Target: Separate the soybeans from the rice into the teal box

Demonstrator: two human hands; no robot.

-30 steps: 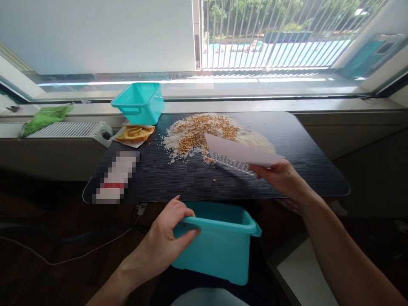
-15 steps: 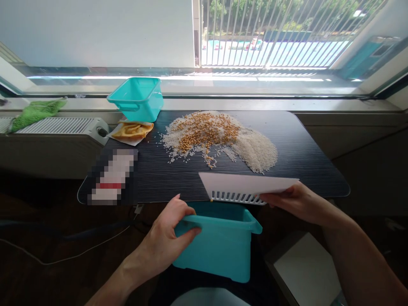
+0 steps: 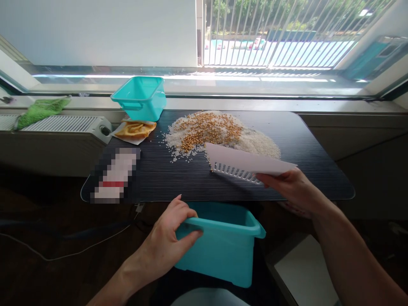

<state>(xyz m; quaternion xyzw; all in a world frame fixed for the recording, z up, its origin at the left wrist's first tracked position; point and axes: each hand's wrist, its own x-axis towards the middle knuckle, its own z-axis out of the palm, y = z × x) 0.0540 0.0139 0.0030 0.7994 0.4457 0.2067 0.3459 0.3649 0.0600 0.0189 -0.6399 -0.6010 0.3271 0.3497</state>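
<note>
My left hand (image 3: pixel 176 231) grips the near left rim of a turquoise plastic bin (image 3: pixel 216 250), thumb outside and fingers over the edge. The bin sits below the front edge of the table. In my right hand (image 3: pixel 288 185) is a white slotted sheet (image 3: pixel 248 159), flat on top with a row of slots along its lower side. It is tilted above the table, its left end just in front of a pile of white rice (image 3: pixel 259 142). Round yellowish peas or beans (image 3: pixel 210 127) lie over the pile's left and middle. The sheet hides part of the rice's near edge.
On the dark table (image 3: pixel 172 182), a second turquoise bin (image 3: pixel 140 100) stands at the back left, behind a folded yellow cloth (image 3: pixel 135 129). A blurred-out item (image 3: pixel 116 176) lies front left. A green cloth (image 3: pixel 44 112) rests on the radiator (image 3: pixel 66 125). Beyond is the window.
My right hand has moved the white slotted sheet up and away from the bin, over the table towards the rice. My left hand has stayed on the bin's rim.
</note>
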